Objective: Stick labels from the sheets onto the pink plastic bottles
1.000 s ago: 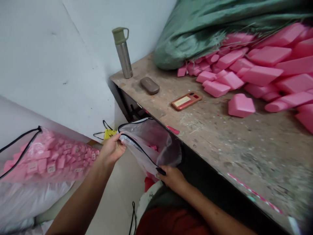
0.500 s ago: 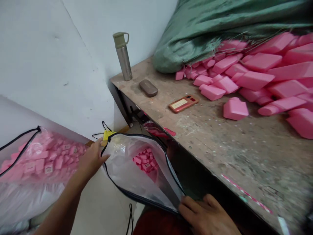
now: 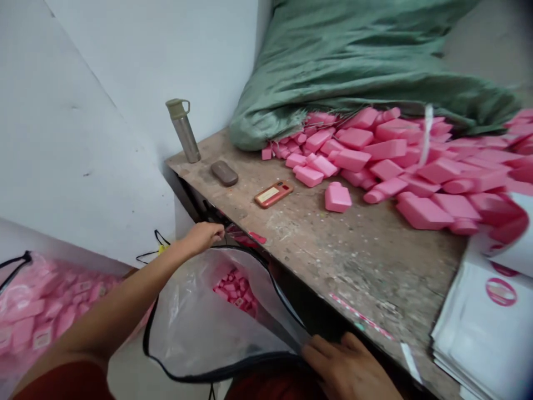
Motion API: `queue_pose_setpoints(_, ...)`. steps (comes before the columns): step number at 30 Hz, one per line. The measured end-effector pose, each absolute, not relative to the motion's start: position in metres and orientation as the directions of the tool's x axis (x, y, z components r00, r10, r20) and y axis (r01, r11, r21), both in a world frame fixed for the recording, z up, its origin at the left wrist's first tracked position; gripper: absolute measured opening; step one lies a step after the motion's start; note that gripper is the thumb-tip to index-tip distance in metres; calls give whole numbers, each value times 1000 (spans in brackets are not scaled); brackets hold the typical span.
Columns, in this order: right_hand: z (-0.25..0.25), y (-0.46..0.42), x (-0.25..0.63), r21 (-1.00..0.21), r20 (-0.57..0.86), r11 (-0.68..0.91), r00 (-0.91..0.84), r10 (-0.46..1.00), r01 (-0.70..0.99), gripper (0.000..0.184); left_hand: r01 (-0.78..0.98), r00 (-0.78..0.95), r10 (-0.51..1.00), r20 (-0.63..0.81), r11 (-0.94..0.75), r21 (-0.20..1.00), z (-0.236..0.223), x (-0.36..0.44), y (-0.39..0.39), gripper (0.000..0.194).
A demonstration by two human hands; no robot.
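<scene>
Stack of white bags runs off rt edge, pink print on them too blurred to read. Right hand cut off at bottom, clear bag too. Phone label too small to read, same w/ tags on pink blocks at far left.

A bag hangs before the workbench; blocks lie on top, right of a flask.

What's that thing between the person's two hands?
In the head view, a clear plastic bag with a black rim lies between the left hand and right hand, with small pink pieces inside.
</scene>
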State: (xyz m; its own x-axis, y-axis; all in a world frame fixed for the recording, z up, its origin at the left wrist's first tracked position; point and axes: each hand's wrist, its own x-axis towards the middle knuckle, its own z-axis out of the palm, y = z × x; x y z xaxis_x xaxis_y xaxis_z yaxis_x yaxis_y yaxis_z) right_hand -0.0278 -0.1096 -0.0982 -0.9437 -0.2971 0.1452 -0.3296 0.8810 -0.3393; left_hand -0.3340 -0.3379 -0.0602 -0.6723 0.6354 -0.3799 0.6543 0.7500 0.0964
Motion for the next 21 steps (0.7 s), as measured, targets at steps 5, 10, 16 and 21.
queue_pose_setpoints(5,-113,-99,-24,-302,93,906,-955,-281,-296,36,622,-706,603,-372,779,81,-70,-329,-335,38)
queue_pose_setpoints(10,-116,-100,-12,-347,102,894,-959,-265,-284,36,494,-766,443,-466,870,15,-103,-303,-371,38)
queue_pose_setpoints(16,-97,-106,-27,-394,278,862,-936,-218,-318,32,425,-858,395,-329,905,-21,-75,-329,-385,33)
queue_pose_setpoints(21,-68,-94,-30,-328,348,880,-910,-225,-343,33,489,-864,482,-142,872,-12,-16,-356,-353,24)
